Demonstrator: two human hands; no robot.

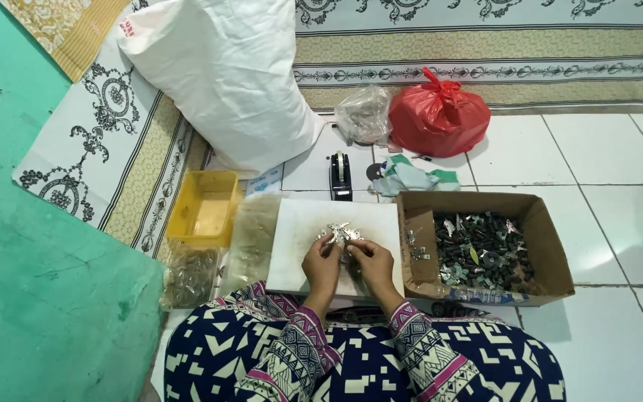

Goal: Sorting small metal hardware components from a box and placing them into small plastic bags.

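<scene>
Both hands (347, 264) together on white board (299, 253), pinching small metal pieces (342, 234) at fingertips, pile just beyond

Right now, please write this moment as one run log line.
left hand, right hand: together on small metal parts | white board | cardboard box: dark parts

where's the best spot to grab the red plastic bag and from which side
Probably the knotted top of the red plastic bag, taken from above. The plastic gathers there into a narrow twisted tuft that stands up, while the body below is round and bulging. A clear bag presses against its left side, so come from above or the right.
</scene>
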